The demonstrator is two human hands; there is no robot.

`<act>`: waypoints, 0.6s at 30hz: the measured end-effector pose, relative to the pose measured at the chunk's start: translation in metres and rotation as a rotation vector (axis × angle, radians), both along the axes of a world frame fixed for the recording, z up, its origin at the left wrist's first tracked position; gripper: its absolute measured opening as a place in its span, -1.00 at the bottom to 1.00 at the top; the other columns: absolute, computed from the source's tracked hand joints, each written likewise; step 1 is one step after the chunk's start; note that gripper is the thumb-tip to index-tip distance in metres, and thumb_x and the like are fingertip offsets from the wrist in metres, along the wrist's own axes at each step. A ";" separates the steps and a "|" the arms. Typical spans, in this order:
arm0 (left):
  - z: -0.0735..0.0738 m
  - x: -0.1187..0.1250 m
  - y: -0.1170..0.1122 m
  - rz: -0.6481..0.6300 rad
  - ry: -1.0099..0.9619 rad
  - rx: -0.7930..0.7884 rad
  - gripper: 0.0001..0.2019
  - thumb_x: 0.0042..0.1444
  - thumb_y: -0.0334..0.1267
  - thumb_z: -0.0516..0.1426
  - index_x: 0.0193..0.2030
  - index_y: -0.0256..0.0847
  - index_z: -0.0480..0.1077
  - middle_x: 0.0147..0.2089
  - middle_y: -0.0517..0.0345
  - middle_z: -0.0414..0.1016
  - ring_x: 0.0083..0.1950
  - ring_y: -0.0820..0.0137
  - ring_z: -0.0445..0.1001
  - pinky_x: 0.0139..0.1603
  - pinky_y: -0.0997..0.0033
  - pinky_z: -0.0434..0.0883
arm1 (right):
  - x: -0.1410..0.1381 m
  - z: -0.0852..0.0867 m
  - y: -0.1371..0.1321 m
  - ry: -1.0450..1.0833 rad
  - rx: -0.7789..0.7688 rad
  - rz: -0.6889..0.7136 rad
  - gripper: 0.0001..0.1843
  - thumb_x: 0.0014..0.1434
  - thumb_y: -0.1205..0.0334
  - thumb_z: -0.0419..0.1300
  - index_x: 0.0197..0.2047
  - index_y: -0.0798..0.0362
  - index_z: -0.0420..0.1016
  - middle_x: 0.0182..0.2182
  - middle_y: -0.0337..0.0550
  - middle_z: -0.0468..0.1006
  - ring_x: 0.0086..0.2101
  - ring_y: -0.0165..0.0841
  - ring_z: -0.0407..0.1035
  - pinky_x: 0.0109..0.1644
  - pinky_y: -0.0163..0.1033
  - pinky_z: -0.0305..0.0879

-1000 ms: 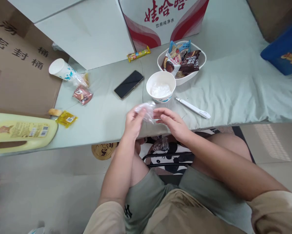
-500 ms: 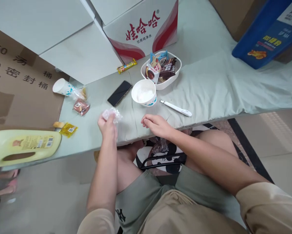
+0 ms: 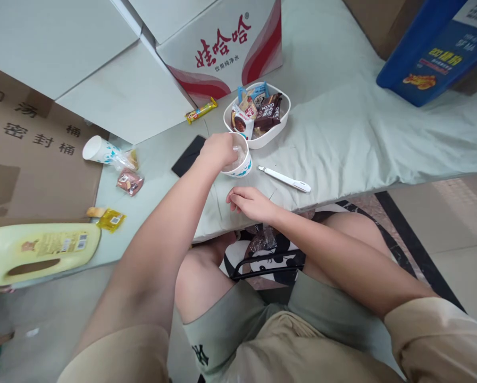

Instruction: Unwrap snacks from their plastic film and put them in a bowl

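Left hand (image 3: 219,150) curled over small white bowl (image 3: 245,166) with blue print, fingers closed on crumpled clear wrapper (image 3: 235,156) inside its rim, bowl on table (image 3: 342,138) beside snack dish (image 3: 278,130) and white pen (image 3: 285,179), right hand (image 3: 249,202) loosely curled, empty, resting at table edge.

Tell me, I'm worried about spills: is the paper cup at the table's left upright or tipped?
Tipped: the paper cup lies on its side on the table, mouth facing sideways.
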State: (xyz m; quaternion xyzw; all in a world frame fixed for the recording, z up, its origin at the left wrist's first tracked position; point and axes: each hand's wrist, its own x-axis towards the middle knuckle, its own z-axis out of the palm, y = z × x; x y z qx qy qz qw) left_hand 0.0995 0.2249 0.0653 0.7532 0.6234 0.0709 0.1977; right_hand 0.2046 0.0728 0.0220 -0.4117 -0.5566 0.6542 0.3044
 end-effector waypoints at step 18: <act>0.021 -0.004 -0.015 -0.142 -0.144 -0.083 -0.70 -0.26 -0.53 0.35 -0.66 -0.19 0.30 -0.58 0.18 0.20 -0.19 0.18 0.47 -0.09 0.34 0.37 | -0.006 0.000 0.003 -0.011 -0.071 -0.042 -0.76 0.30 0.29 0.01 -0.31 0.08 0.47 -0.42 -0.22 0.53 -0.45 -0.46 0.32 -0.33 -0.34 0.24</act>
